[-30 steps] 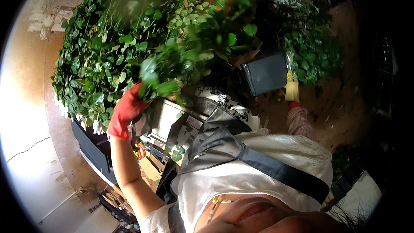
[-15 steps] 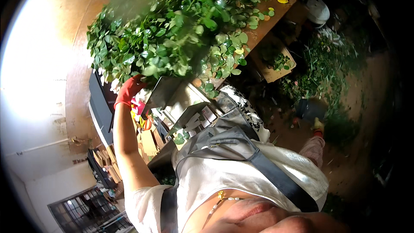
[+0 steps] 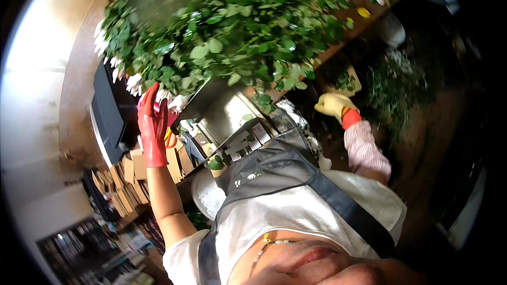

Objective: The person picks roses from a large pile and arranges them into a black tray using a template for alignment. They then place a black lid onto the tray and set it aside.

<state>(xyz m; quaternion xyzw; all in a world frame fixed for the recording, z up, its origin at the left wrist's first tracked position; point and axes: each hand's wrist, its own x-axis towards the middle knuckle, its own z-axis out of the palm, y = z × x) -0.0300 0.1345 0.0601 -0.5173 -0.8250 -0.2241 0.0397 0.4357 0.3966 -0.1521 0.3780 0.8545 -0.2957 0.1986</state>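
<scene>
**Left hand up at the roses, right hand low**

Far left of the frame I see a dark flat panel point(image 3: 105, 116) standing on edge, with stacked cartons point(image 3: 124, 179) below it at lower left. Just right of that, my left hand point(image 3: 153, 126), in a red glove, is raised at centre left, fingers straight and pressed together, pointing up. Its fingertips reach the white blooms point(image 3: 134, 82) at the lower edge of the big mass of green foliage point(image 3: 237, 26) that fills the upper middle. I cannot tell whether it grips a stem. Something orange point(image 3: 170, 138) shows just beside the wrist.

At centre, under the leaves, sits a shiny metal box point(image 3: 227, 119). My grey apron point(image 3: 274, 171) fills the lower middle.

Right of centre, my right hand point(image 3: 332, 104), in a yellow glove, hangs with fingers loosely curled, holding nothing I can see. Cut greenery point(image 3: 396, 82) lies on the floor beyond it.
</scene>
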